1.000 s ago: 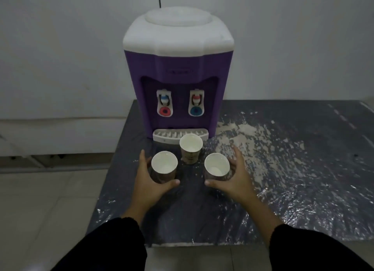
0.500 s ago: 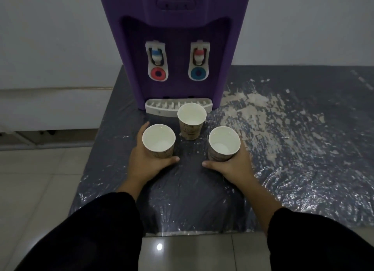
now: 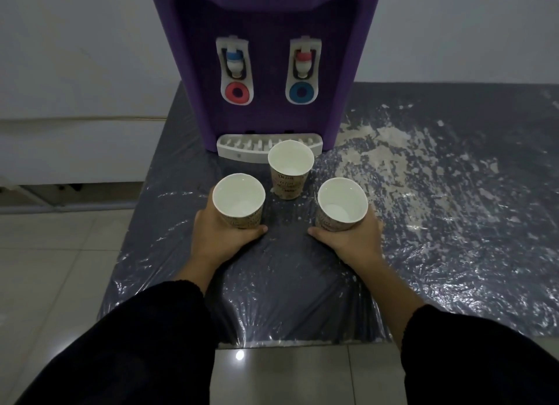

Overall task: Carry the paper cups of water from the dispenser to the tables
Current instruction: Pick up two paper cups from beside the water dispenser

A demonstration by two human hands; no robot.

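Note:
Three printed paper cups stand in front of a purple water dispenser point(image 3: 266, 57). My left hand point(image 3: 220, 238) is wrapped around the left cup point(image 3: 239, 200), thumb in front of its base. My right hand point(image 3: 354, 241) is wrapped around the right cup point(image 3: 341, 203), which leans slightly toward me. A little water shows in the bottom of both. The middle cup point(image 3: 290, 169) stands untouched just in front of the white drip tray point(image 3: 242, 147).
The table point(image 3: 453, 223) is covered in dark crinkled plastic film with pale scuffed patches to the right of the dispenser. A white wall rises behind. Grey floor tiles point(image 3: 60, 268) lie to the left and below the table's near edge.
Both hands have gone from reaching beside the cups to gripping them. The view has moved closer to the dispenser, whose top is now out of frame.

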